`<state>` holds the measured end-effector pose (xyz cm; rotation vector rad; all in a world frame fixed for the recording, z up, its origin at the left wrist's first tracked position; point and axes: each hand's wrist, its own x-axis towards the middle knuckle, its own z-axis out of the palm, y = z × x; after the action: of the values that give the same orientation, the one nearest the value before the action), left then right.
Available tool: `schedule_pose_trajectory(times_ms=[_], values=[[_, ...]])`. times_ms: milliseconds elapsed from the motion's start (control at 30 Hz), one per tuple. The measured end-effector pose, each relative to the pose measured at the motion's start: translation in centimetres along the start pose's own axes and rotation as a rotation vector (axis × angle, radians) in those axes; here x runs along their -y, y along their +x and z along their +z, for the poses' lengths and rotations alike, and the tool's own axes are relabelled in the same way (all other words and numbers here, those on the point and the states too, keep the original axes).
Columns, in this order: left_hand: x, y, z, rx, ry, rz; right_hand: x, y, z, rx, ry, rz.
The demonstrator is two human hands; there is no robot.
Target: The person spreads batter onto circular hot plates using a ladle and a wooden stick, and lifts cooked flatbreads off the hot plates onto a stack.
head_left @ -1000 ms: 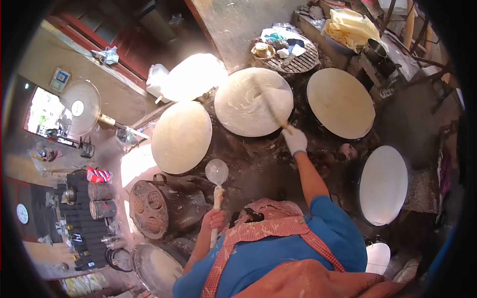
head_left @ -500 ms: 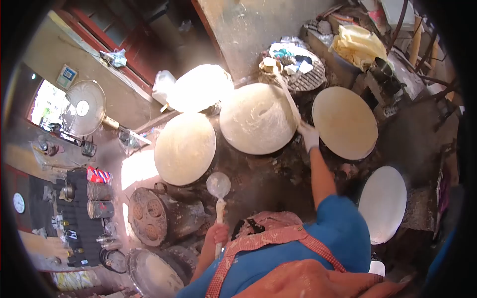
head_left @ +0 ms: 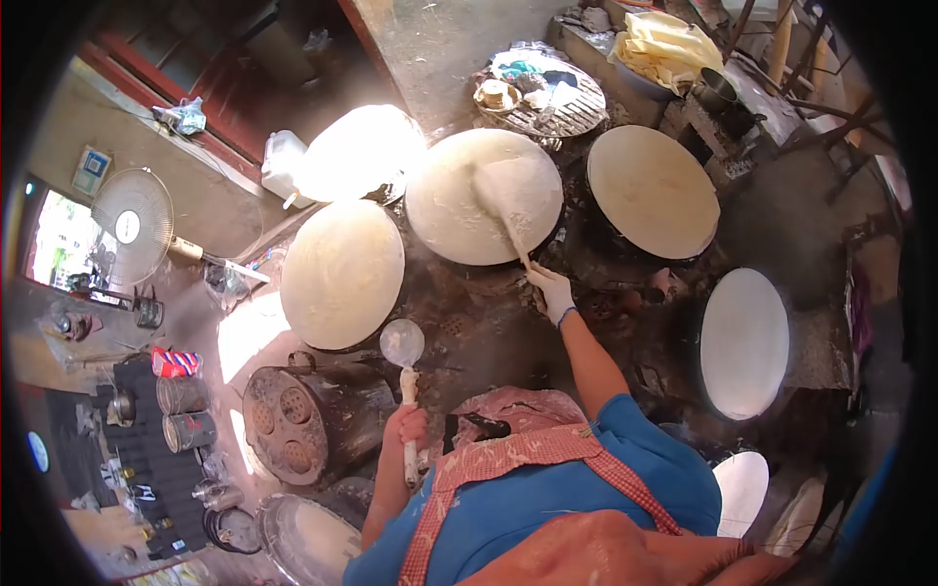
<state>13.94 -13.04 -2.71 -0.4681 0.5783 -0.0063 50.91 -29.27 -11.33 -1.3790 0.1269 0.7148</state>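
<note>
My left hand [head_left: 408, 427] is wrapped round the pale handle of a ladle [head_left: 402, 343], whose round bowl points away from me. My gloved right hand [head_left: 552, 293] grips a long pale stick [head_left: 515, 234]. Its far end reaches onto the middle round griddle [head_left: 445, 220], which carries a pale, wet-looking layer, and blends into that layer, so its shape is unclear. To the left lies another pale-coated round griddle [head_left: 342, 278]. A third round griddle [head_left: 653, 195], with a yellowish layer, sits to the right of the middle one.
A white round surface [head_left: 745, 344] lies farther right, and a brightly lit one [head_left: 362, 154] at the back left. A round grate [head_left: 576, 112] holding small items stands behind the middle griddle. A rusty drum [head_left: 322, 420] is at my left, near a large pan [head_left: 311, 542]. A fan [head_left: 132, 230] stands beyond.
My right hand has drawn back and left; the stick's far end has come from beside the back grate onto the middle griddle. My left hand keeps the ladle. The view has shifted slightly.
</note>
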Motion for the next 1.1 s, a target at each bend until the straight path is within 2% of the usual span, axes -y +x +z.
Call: schedule_pose_trajectory(times_ms=[67, 100, 167, 233, 267, 367, 400, 500, 633, 667, 767, 867, 900, 967, 1000, 1067, 1100], values=[[0.2, 0.3, 1.3, 0.009, -0.028, -0.035, -2.2, 2.8, -1.5, 0.042, -0.194, -0.338], [0.0, 0.3, 1.5, 0.015, 0.012, -0.025, -0.2, 2.5, -2.7, 0.024, -0.302, -0.319], [-0.7, 0.5, 1.6, 0.046, 0.104, -0.005, 0.9, 6.1, -5.9, -0.067, -0.421, -0.413], [-1.4, 1.3, 2.4, 0.048, 0.123, -0.007, 5.8, 6.0, -5.5, -0.3, -0.601, -0.477], [-1.8, 1.9, 2.7, 0.05, 0.097, -0.025, 4.7, 9.0, -6.3, -0.386, -0.871, -0.574], [-1.8, 3.8, 5.4, 0.003, 0.144, -0.01, 7.6, 6.8, -2.4, -0.233, -1.351, -0.548], [-2.5, 4.7, 5.6, 0.009, 0.198, -0.021, 5.6, 7.7, -3.1, -0.187, -1.406, -0.786], [-4.4, 7.9, 7.4, -0.033, 0.245, 0.0, 7.8, 4.9, -4.5, -0.104, -1.532, -0.826], [-5.2, 13.0, 11.3, -0.055, 0.441, 0.17, 6.3, 4.8, -6.8, -0.322, -1.384, -0.616], [-5.4, 14.6, 12.1, -0.049, 0.438, 0.176, 5.2, 4.0, -6.6, -0.272, -1.41, -0.706], [-5.3, 18.4, 14.1, -0.114, 0.312, 0.109, 4.4, 1.8, -6.5, -0.231, -1.45, -0.792], [-2.8, 20.3, 15.5, -0.097, 0.517, 0.326, 4.1, 1.2, -8.4, -0.425, -1.375, -0.66], [-2.1, 21.1, 15.4, -0.14, 0.653, 0.454, 3.1, 0.8, -8.3, -0.438, -1.408, -0.624], [0.2, 22.4, 15.7, -0.186, 0.84, 0.586, 0.4, -0.9, -7.4, -0.482, -1.472, -0.542], [0.5, 24.1, 15.4, -0.197, 0.878, 0.618, -1.2, -1.6, -6.3, -0.435, -1.564, -0.509], [0.5, 27.7, 14.0, -0.237, 0.906, 0.615, -2.9, -3.5, -3.3, -0.358, -1.39, -0.624], [0.5, 28.7, 13.6, -0.221, 0.844, 0.514, -2.2, -4.9, -1.7, -0.333, -1.368, -0.583]])
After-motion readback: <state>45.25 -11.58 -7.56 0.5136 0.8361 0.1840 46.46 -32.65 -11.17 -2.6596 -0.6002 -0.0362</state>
